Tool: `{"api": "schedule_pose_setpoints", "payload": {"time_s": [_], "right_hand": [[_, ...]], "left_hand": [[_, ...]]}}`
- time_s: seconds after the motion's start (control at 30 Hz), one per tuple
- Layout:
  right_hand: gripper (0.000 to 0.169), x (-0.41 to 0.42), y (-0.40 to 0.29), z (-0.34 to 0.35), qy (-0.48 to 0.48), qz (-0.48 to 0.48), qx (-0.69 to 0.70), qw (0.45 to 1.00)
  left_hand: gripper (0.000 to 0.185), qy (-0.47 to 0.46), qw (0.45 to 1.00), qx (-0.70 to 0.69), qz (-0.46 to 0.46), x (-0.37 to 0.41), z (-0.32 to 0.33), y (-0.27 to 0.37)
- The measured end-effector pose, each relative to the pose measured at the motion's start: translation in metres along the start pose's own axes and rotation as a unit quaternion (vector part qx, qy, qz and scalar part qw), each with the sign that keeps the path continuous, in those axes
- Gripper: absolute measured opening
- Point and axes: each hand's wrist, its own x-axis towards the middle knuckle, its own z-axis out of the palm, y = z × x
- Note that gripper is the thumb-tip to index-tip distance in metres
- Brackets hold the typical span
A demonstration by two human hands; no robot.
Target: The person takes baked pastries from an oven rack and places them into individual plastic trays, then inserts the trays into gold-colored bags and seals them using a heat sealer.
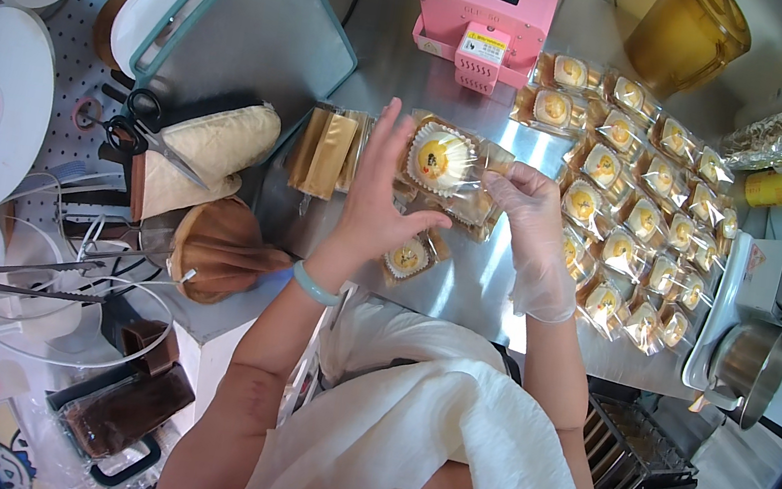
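My right hand (526,212), in a clear disposable glove, pinches the edge of a clear-and-gold packet. Inside that packet sits a round pastry (437,159) with a yellow top and dark specks, in a white fluted paper cup. To its left my bare left hand (377,193) is spread, thumb apart from the fingers, with nothing visible in its grasp. Other packets lie partly hidden beneath the raised one. Below my left thumb is another wrapped pastry (406,256) on the steel table (465,278). A stack of flat gold wrappers (324,151) lies left of my left hand.
Rows of wrapped pastries (628,204) cover the table's right side. A pink sealing machine (485,19) with a lit display stands at the back. Scissors (163,146), a teal-rimmed board (265,21) and a brown cloth bag (219,249) are left. An amber pitcher (683,38) stands back right.
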Motion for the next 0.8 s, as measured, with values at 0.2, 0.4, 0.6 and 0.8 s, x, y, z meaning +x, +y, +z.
{"api": "schedule_pose_setpoints", "payload": {"time_s": [0.2,0.4,0.6,0.8], "right_hand": [[0.009,-0.006,0.000,-0.006,-0.030,0.018,-0.009,0.999],[0.013,-0.003,0.016,-0.011,-0.012,0.051,0.010,0.999],[0.011,-0.002,0.033,-0.008,-0.078,0.078,-0.067,0.992],[0.005,0.003,0.045,0.005,-0.108,0.120,-0.018,0.987]], "left_hand": [[0.046,-0.074,0.844,-0.433,-0.307,-0.017,0.006,-0.030],[0.033,-0.044,0.807,-0.478,-0.344,-0.027,0.012,-0.030],[0.036,0.039,0.785,-0.492,-0.374,-0.043,0.018,-0.036],[0.039,0.096,0.799,-0.452,-0.385,-0.062,0.013,-0.044]]}}
